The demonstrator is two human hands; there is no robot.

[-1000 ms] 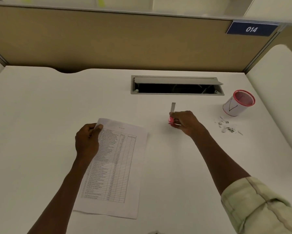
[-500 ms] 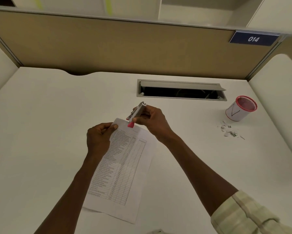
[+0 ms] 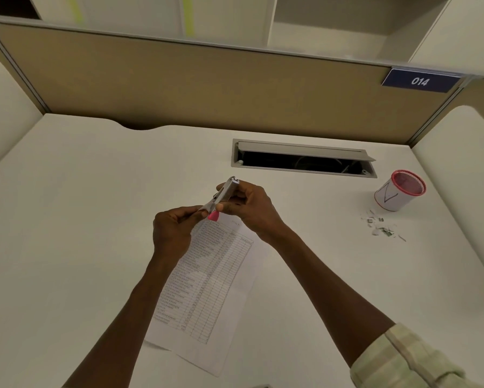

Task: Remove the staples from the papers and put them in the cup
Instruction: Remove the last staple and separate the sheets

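Note:
Printed papers with a table of text lie on the white desk in front of me. My left hand pinches their top left corner, lifting it slightly. My right hand grips a metal staple remover with a pink tip, its tip pressed at that same corner beside my left fingers. Whether a staple is there is hidden. A white cup with a red rim stands at the far right. Loose staples and paper bits lie on the desk just in front of it.
An open cable slot with a raised flap is set in the desk behind my hands. A tan partition closes off the back, carrying a blue "014" sign. Curved white side panels flank the desk.
My right hand picked the staple remover up from the desk, carried it left to the paper's top corner. My left hand lifted that corner. The view shifted slightly.

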